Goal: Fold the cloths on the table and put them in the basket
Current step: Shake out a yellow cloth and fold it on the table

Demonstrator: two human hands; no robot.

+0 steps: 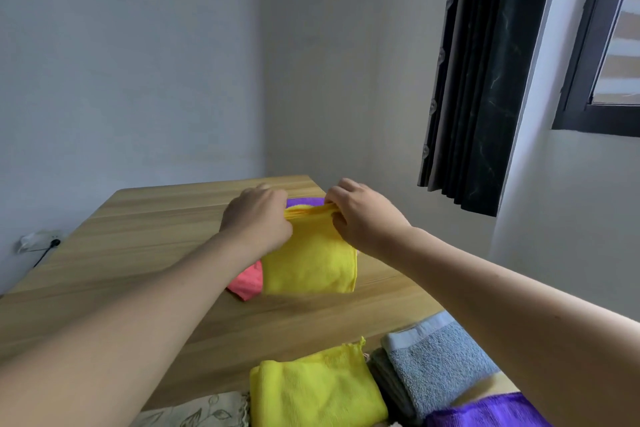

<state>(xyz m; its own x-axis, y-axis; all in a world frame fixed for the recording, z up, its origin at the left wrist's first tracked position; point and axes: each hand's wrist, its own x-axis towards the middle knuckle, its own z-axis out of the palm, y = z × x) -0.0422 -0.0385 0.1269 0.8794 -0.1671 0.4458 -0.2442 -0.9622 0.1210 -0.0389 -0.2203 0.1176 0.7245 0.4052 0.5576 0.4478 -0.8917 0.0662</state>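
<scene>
Two hands, left hand [258, 215] and right hand [363, 215], fingers pinching the far edge of the yellow cloth [310, 267] mid-counter [138, 236], over pink cloth [247, 282]. Risk: uneven pull, layers slipping, fold skewing. Basket not visible.

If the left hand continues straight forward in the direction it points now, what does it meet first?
Probably the purple cloth lying just beyond the yellow cloth that the left hand grips. Past it only bare table shows, then the wall; depth is hard to judge.
</scene>
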